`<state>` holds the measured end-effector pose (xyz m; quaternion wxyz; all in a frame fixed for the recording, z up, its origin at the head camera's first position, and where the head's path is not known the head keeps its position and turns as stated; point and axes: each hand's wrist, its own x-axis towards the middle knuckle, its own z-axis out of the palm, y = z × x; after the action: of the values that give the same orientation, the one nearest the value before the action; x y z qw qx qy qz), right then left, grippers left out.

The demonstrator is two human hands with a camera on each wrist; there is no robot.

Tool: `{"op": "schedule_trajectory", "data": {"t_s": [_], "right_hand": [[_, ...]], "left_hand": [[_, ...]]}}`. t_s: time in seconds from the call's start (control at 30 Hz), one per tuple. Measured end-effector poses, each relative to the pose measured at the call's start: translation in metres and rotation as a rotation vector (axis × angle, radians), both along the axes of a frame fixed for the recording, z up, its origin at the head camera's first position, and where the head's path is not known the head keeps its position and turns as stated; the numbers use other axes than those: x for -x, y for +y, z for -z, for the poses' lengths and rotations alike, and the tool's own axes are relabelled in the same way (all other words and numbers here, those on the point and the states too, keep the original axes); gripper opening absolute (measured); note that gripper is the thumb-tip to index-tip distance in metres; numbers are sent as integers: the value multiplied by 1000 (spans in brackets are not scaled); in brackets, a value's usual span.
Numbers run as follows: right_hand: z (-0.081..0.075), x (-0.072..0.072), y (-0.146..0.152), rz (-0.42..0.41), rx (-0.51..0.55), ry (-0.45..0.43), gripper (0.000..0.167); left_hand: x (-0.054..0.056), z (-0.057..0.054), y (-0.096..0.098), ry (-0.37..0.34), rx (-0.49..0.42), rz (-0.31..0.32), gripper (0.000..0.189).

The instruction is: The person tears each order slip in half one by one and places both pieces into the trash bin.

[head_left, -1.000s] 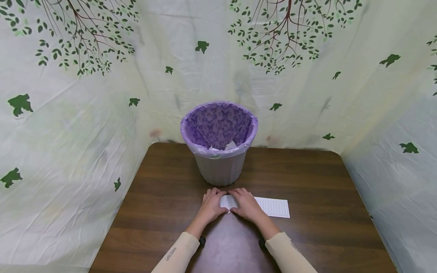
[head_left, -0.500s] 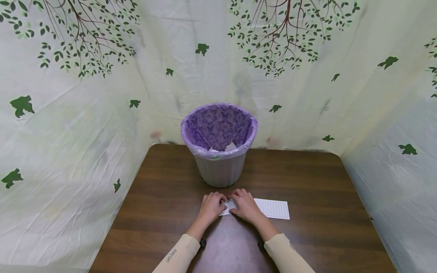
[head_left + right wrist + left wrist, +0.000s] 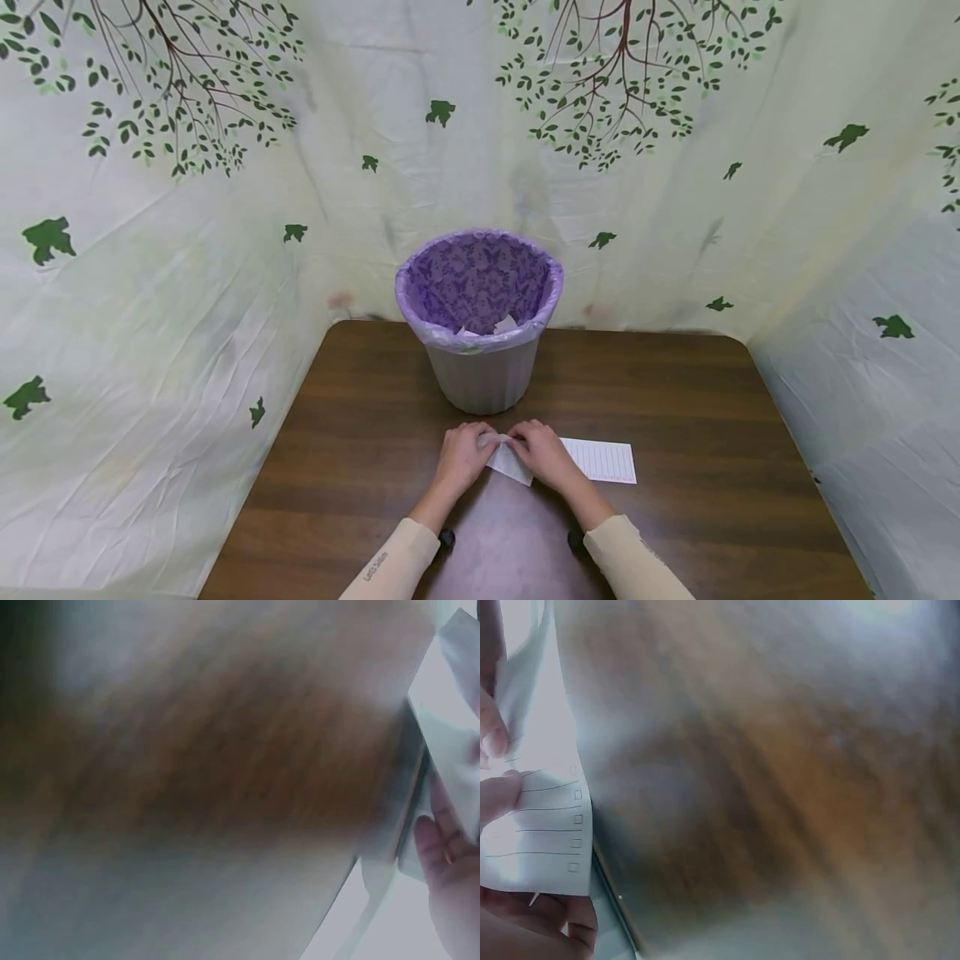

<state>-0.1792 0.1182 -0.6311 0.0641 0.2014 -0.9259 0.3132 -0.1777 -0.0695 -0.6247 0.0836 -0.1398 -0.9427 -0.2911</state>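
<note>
Ruled lines and a column of small square boxes are shown by the left wrist view on the thin white paper sheet (image 3: 547, 844) held between the hands; in the head view the same sheet is seen only as a small, pale, bent shape. By the head view alone are shown the cream sleeves (image 3: 396, 557) behind the hands (dark lettering is printed on the left one), the flat, white, ruled paper strip (image 3: 600, 461) just right of the right hand, and the tapered grey bin (image 3: 482, 375) with its purple patterned plastic liner (image 3: 480, 275), straight ahead of both hands.

The sheet is pinched near its upper edge by the left hand (image 3: 462, 454), fingers and thumb brought close together. It is pinched likewise by the right hand (image 3: 542, 454), only a narrow gap being left between the two grips, and a corner is left hanging toward the sleeves.

The fingertips are partly covered by the sheet, which is cut off at the frame edge in both wrist views. The brown wooden table (image 3: 337, 417) under the hands is blurred there. Beyond the hands, white paper pieces (image 3: 506, 324) are half hidden by the bin's front rim.
</note>
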Motion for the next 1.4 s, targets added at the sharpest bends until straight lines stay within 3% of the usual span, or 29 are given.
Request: {"op": "schedule_trajectory", "data": {"t_s": [0.1,0.23,0.53,0.9,1.07,1.4], "right_hand": [[-6,2,0,43,112,-36,5],[-12,3,2,49,180,-20,5],[-24,3,8,18,173,53,4],[-37,0,16,-52,149,213,6],[-47,-4,22,-50,159,226,4],[-77,-15,33,-59,200,229,3]], "left_hand": [[1,-2,1,-28,-69,-20,6],[2,-9,3,-79,-132,-26,7],[2,-22,6,-67,-172,14,5],[0,-34,10,-27,-229,71,6],[-1,-42,11,23,-249,117,5],[-2,-60,13,203,-300,243,6]]}}
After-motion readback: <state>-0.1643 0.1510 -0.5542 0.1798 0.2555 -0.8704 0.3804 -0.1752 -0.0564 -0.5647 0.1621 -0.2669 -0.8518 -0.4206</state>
